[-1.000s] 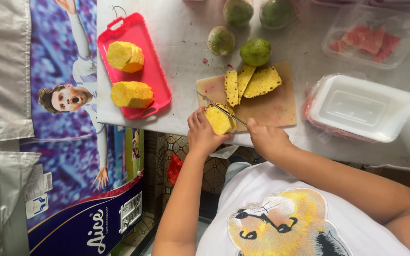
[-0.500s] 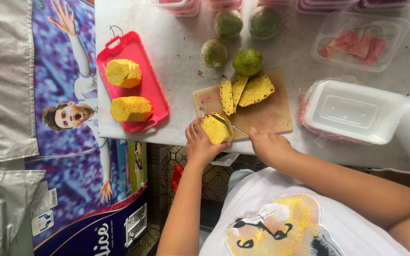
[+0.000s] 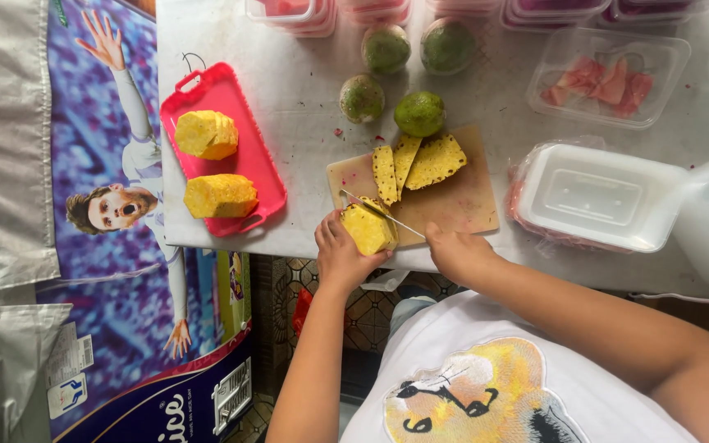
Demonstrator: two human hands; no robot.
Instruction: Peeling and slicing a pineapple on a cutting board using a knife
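Left hand (image 3: 340, 253) grips the peeled pineapple chunk (image 3: 366, 229) at the near edge of the cutting board (image 3: 453, 205) on the tabletop (image 3: 305, 98), while right hand (image 3: 456, 253), closed on the knife (image 3: 381, 213), has kept the blade on it, cut unfinished.

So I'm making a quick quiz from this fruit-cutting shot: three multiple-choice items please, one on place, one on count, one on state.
1. Where do the cut pineapple slices lie?
A red tray
B cutting board
C clear tub

2. How many peeled pineapple pieces are on the red tray?
A one
B two
C four

3. What is the left hand doing?
A resting empty
B lifting a lid
C gripping a pineapple chunk

Answers: 1 B, the slices sit on the cutting board. 2 B, two yellow pieces lie there. 3 C, it grips the pineapple chunk while the right hand holds the knife.
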